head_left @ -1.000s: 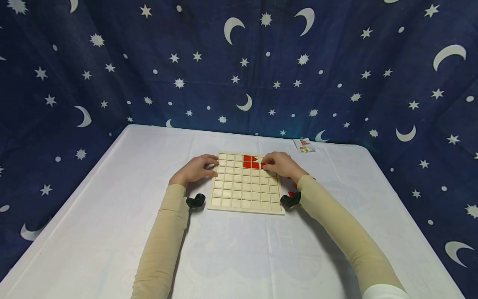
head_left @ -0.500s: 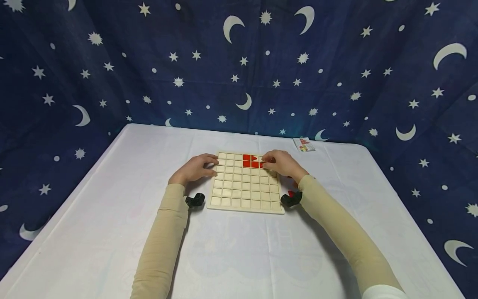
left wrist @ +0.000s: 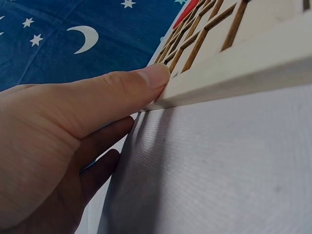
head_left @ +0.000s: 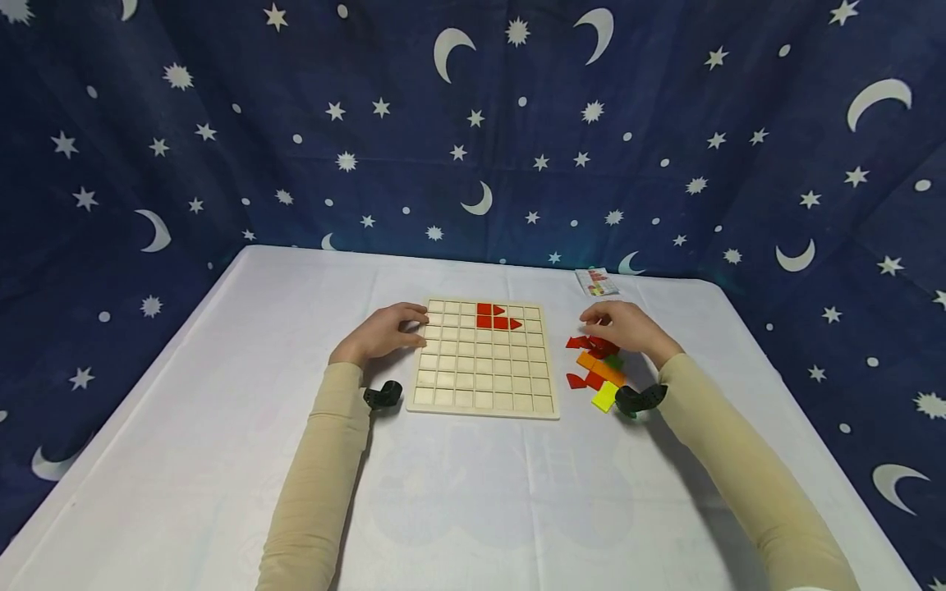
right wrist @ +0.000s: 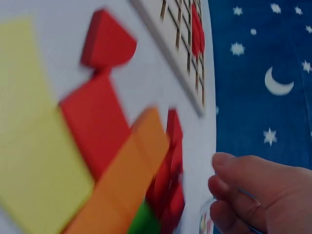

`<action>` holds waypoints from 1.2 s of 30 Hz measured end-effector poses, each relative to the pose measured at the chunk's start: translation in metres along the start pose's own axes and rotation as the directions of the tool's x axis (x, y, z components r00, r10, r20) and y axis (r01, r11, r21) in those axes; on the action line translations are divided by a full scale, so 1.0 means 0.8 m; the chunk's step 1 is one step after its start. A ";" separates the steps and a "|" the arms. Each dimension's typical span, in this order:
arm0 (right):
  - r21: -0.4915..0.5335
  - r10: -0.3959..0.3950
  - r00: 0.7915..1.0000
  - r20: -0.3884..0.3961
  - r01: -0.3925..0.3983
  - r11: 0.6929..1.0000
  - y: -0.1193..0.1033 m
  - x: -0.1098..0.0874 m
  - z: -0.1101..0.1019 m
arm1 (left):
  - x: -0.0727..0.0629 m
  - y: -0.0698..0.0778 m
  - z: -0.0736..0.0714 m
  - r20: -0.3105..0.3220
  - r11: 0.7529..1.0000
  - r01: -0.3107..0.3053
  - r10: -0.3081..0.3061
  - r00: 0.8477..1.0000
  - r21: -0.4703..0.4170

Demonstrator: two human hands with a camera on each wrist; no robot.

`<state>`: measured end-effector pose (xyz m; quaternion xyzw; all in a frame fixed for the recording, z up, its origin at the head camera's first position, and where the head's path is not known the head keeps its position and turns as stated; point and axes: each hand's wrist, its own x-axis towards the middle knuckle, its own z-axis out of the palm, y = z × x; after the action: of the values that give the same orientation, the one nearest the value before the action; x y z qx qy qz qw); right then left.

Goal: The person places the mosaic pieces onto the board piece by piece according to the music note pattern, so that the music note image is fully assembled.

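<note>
A pale wooden grid board (head_left: 475, 369) lies on the table. Near its top edge sit red tiles (head_left: 484, 322), two of them with pointed right ends. My left hand (head_left: 377, 335) rests at the board's left edge; in the left wrist view its thumb (left wrist: 124, 87) lies on the rim. To the right of the board is a loose pile with red pieces (head_left: 575, 381), an orange strip (head_left: 602, 368), a yellow piece (head_left: 605, 397) and some green. My right hand (head_left: 626, 327) hovers by the pile's far end, fingers loosely bent, nothing visible between them.
A small printed card or packet (head_left: 597, 282) lies at the table's back right. Behind the white-covered table (head_left: 458, 509) hangs a dark blue cloth (head_left: 414, 123) with moons and stars. Black wrist cameras (head_left: 383, 396) are strapped below both hands.
My right hand has left the board and moved right to the loose pieces, uncovering a pointed red tile in the second row. My left hand stays at the board's edge.
</note>
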<state>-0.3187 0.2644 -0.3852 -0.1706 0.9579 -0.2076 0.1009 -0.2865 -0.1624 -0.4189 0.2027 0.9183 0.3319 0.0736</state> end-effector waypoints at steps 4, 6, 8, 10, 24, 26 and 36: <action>0.010 0.029 0.999 0.042 -0.029 1.000 0.016 -0.013 -0.007 | 0.000 -0.001 0.001 -0.002 1.000 -0.001 0.001 1.000 0.007; 0.020 0.055 0.996 0.070 -0.057 0.998 0.021 -0.018 -0.009 | 0.001 -0.001 0.002 -0.003 1.000 0.002 -0.002 1.000 0.006; 0.023 0.082 0.992 0.099 -0.084 0.996 0.023 -0.020 -0.010 | 0.001 -0.002 0.002 -0.003 1.000 0.005 -0.005 1.000 0.005; 0.023 0.108 0.987 0.119 -0.112 0.993 0.025 -0.021 -0.009 | 0.002 -0.002 0.002 -0.003 1.000 0.005 -0.005 1.000 0.003; 0.033 0.093 0.995 0.022 -0.094 0.995 0.031 -0.003 0.012 | 0.001 -0.003 0.003 0.001 1.000 0.004 -0.004 1.000 -0.005; 0.035 0.095 0.995 0.008 -0.095 0.995 0.034 0.000 0.014 | 0.000 -0.003 0.003 0.001 1.000 0.002 -0.002 1.000 -0.005; 0.051 0.099 0.995 -0.021 -0.097 0.994 0.042 0.005 0.015 | 0.001 -0.005 0.002 -0.006 1.000 -0.006 0.006 1.000 0.001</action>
<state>-0.3290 0.2874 -0.4110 -0.1184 0.9607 -0.2284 0.1042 -0.2879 -0.1636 -0.4228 0.2044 0.9182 0.3320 0.0699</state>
